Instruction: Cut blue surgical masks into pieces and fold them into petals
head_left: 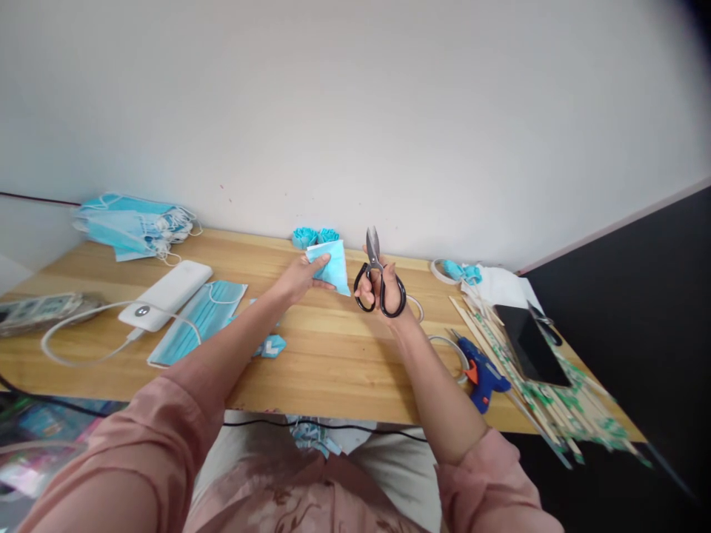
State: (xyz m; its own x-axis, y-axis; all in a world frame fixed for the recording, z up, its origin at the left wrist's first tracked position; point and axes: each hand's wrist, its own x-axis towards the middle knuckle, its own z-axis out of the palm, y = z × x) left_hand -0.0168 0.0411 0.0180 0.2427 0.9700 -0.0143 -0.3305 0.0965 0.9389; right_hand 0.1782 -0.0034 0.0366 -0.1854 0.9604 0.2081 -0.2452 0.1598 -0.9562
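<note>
Between thumb and fingers, my left hand pinches a folded light-blue piece of face mask fabric above the table. A short gap to its right, my right hand grips black-handled scissors, with fingers through the loops. The scissor blades point up and away from me and look closed or nearly so. Behind the fabric, two blue fabric flowers rest against the wall. Cut blue scraps lie on the table near my left forearm, which partly hides them.
On the left are a pile of face masks, a white power bank with a cable, and a flat mask. A blue glue gun, wooden sticks and a phone lie on the right. A wall stands behind.
</note>
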